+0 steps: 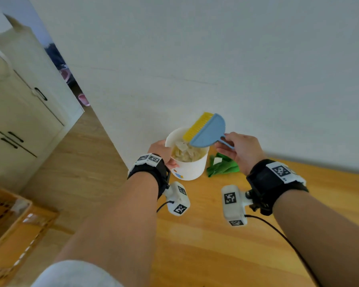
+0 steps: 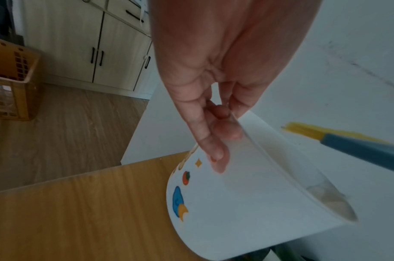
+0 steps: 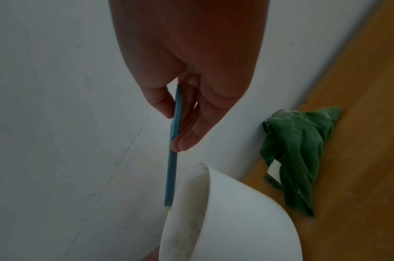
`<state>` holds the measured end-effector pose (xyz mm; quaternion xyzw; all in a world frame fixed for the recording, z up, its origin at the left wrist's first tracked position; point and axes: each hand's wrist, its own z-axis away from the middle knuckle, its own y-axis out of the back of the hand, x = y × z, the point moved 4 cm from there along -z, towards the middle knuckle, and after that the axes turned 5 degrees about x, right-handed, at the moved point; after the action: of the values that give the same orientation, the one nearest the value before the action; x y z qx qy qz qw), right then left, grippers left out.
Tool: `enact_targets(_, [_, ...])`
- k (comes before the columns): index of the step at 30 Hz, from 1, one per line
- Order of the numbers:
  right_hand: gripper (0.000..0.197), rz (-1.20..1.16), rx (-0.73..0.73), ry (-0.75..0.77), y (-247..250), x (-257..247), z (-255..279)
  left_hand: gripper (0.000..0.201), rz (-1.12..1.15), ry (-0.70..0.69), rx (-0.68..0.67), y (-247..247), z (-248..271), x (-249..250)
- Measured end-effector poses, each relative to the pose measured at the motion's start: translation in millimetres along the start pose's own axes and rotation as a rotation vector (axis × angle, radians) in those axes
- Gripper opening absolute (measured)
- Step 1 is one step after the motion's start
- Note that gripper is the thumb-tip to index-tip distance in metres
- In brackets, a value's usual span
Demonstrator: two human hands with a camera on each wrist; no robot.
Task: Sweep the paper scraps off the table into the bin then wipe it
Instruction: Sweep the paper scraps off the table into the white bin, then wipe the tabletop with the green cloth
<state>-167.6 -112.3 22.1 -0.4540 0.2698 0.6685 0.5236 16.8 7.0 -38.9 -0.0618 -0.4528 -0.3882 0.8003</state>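
Observation:
A white bin with cartoon stickers stands near the far left corner of the wooden table, holding crumpled paper scraps. My left hand grips its rim, fingers outside and thumb inside. My right hand holds the handle of a blue brush with yellow bristles, which hangs tilted over the bin's mouth. In the right wrist view the blue handle runs down between thumb and fingers toward the bin. A green cloth lies crumpled to the right of the bin, against the wall.
The white wall runs along the table's far edge. To the left, off the table, are wood flooring, cream cabinets and an orange slatted crate. The table's left edge lies just beside the bin.

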Motion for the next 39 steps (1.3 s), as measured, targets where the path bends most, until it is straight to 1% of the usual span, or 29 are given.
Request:
enact_targets(7, [0.023,-0.084,-0.021,-0.080,-36,24,-18,0.056,0.159,-0.021,-0.101,-3,-15,7])
enact_targets(9, [0.024,-0.066,-0.015,-0.081,-44,29,-21,0.053,0.178,-0.025,-0.090,0,-16,7])
enact_targets(10, [0.024,-0.045,0.005,-0.075,-46,31,-23,0.049,0.173,-0.030,-0.078,1,-16,6])
enact_targets(13, [0.021,0.051,0.086,-0.036,-45,35,-28,0.027,0.173,-0.035,-0.064,3,-15,6])
enact_targets(16, [0.018,0.268,0.168,0.059,-39,36,-33,0.012,0.186,-0.040,-0.061,4,-14,6])
enact_targets(17, [0.017,0.351,0.191,0.089,-37,36,-34,0.010,0.185,-0.047,-0.059,4,-13,6])
enact_targets(20, [0.010,0.520,0.220,0.160,-33,36,-38,0.019,0.185,-0.056,-0.044,4,-14,4])
enact_targets(23, [0.003,0.631,0.222,0.219,-33,34,-37,0.019,0.190,-0.062,-0.027,5,-15,3])
enact_targets(26, [0.008,0.721,0.225,0.271,-33,31,-36,0.019,0.185,-0.063,-0.019,4,-15,2])
enact_targets(31, [0.017,0.890,0.183,0.326,-33,26,-40,0.020,0.161,-0.080,-0.020,5,-14,3])
enact_targets(35, [0.021,0.916,0.145,0.336,-30,26,-41,0.016,0.161,-0.078,-0.013,5,-13,3])
enact_targets(39, [0.027,0.859,0.208,0.355,-18,15,-43,0.013,0.180,-0.028,-0.026,5,-14,0])
